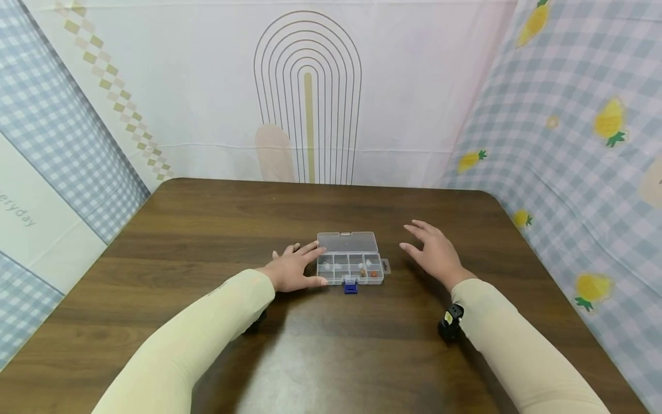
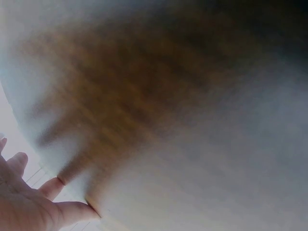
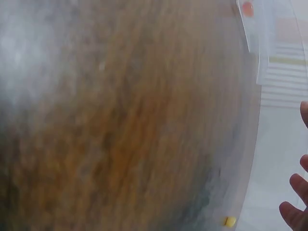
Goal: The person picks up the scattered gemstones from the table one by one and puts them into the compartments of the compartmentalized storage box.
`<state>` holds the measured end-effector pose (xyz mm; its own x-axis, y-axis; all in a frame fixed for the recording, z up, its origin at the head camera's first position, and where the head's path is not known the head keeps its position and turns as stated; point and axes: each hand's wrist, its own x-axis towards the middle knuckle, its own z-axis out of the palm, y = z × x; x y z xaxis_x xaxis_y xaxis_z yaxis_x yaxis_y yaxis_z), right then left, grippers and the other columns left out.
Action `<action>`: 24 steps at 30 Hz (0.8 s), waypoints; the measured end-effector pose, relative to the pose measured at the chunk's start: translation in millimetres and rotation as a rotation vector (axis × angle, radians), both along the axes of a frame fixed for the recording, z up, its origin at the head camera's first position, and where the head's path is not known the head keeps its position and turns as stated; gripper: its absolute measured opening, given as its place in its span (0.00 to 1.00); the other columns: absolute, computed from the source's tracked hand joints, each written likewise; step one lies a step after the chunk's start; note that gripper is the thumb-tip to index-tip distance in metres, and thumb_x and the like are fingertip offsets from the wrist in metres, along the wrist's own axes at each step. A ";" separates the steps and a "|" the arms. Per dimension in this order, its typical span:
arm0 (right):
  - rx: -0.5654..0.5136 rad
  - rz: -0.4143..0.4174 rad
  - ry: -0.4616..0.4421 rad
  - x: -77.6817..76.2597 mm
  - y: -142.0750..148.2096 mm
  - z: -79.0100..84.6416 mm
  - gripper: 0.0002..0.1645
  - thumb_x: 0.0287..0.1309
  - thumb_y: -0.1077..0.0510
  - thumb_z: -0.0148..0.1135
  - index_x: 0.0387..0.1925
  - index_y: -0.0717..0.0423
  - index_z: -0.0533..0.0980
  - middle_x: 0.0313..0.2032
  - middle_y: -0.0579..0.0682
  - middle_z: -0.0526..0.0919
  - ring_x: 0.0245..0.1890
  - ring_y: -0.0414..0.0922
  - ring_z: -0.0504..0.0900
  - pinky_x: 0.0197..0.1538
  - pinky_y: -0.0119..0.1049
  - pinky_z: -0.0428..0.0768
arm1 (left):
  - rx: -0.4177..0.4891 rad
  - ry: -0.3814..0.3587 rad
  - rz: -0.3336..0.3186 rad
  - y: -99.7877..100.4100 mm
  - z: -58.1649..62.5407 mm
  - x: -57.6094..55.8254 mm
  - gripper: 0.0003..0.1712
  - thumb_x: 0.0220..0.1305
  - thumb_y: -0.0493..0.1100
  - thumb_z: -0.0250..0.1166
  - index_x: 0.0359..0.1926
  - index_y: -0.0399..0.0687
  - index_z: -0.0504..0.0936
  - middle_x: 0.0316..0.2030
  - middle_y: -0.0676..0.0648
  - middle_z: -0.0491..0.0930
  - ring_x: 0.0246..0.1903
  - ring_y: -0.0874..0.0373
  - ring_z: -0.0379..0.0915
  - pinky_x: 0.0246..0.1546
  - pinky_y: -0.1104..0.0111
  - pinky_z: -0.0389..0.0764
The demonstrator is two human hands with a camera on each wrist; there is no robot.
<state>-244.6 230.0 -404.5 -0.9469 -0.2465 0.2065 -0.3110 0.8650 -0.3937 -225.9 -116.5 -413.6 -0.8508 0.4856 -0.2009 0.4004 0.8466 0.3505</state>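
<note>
A clear plastic compartment box [image 1: 338,281] lies on the table with its transparent lid [image 1: 347,242] tipped back. Small white pieces sit in several of its compartments, and orange pieces [image 1: 373,274] in the right-hand ones. On its front edge is a blue latch [image 1: 350,288]. My left hand [image 1: 292,272] touches the box's left side, thumb and fingers spread and fairly straight. To the right of the box, my right hand [image 1: 434,252] is held apart from it with relaxed fingers and nothing in them. In the right wrist view only fingertips [image 3: 291,214] show, with part of the box [image 3: 252,29].
The brown wooden table [image 1: 351,356] has rounded far corners. Behind it hangs a white cloth [image 1: 414,86] with an arch pattern. Checked cloth [image 1: 569,190] with yellow pineapples hangs along the right side. A dark wrist camera [image 1: 451,323] sits under the right sleeve.
</note>
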 end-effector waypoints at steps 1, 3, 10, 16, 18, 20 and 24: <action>-0.005 -0.004 -0.009 -1.0 1.6 -0.3 0.34 0.65 0.48 0.61 0.68 0.58 0.67 0.69 0.60 0.62 0.68 0.62 0.60 0.63 0.62 0.62 | -0.001 -0.001 0.001 -0.1 -0.1 -0.1 0.48 0.60 0.73 0.55 0.76 0.67 0.50 0.76 0.55 0.42 0.73 0.35 0.36 0.58 0.26 0.41; -0.015 -0.009 -0.024 -2.7 4.6 -1.4 0.34 0.65 0.49 0.61 0.68 0.58 0.66 0.69 0.61 0.61 0.68 0.63 0.59 0.63 0.62 0.62 | -0.001 -0.006 0.005 -0.2 0.5 -0.1 0.48 0.60 0.73 0.55 0.76 0.67 0.49 0.76 0.56 0.41 0.73 0.36 0.36 0.58 0.26 0.41; -0.041 -0.034 -0.053 -5.9 14.6 -6.0 0.34 0.65 0.51 0.60 0.69 0.59 0.65 0.69 0.63 0.61 0.68 0.64 0.59 0.63 0.62 0.61 | 0.002 -0.007 0.004 0.3 2.9 0.6 0.48 0.60 0.73 0.55 0.76 0.66 0.50 0.76 0.55 0.42 0.73 0.35 0.37 0.58 0.26 0.42; -0.051 -0.049 -0.098 -8.5 23.2 -7.1 0.35 0.66 0.51 0.59 0.70 0.61 0.63 0.69 0.65 0.60 0.68 0.65 0.58 0.64 0.63 0.59 | -0.006 -0.005 0.008 0.4 0.8 -0.5 0.48 0.59 0.74 0.55 0.76 0.68 0.50 0.76 0.57 0.42 0.73 0.36 0.37 0.58 0.26 0.42; -0.056 -0.052 -0.108 -8.4 25.8 -7.7 0.35 0.66 0.51 0.59 0.70 0.61 0.62 0.69 0.65 0.59 0.68 0.65 0.58 0.64 0.63 0.59 | -0.010 -0.006 0.009 0.5 0.6 -0.6 0.49 0.59 0.74 0.55 0.76 0.68 0.49 0.76 0.57 0.41 0.73 0.36 0.37 0.58 0.26 0.42; -0.066 -0.055 -0.122 -8.0 28.1 -8.6 0.35 0.67 0.52 0.58 0.70 0.62 0.62 0.69 0.66 0.59 0.66 0.66 0.62 0.62 0.62 0.62 | -0.010 -0.007 0.008 0.3 0.5 -0.7 0.49 0.59 0.74 0.55 0.76 0.68 0.50 0.76 0.57 0.41 0.73 0.36 0.37 0.58 0.26 0.42; -0.086 -0.071 -0.154 -7.5 31.7 -9.9 0.36 0.68 0.53 0.57 0.71 0.63 0.60 0.70 0.67 0.58 0.60 0.67 0.69 0.61 0.61 0.66 | -0.011 -0.005 0.007 0.0 0.0 -1.1 0.49 0.59 0.74 0.55 0.76 0.68 0.50 0.76 0.57 0.42 0.73 0.36 0.37 0.58 0.26 0.42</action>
<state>-252.2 261.7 -414.4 -0.9833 -0.1654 0.0755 -0.1807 0.8440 -0.5050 -227.0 -116.6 -413.7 -0.8533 0.4772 -0.2101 0.3926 0.8532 0.3432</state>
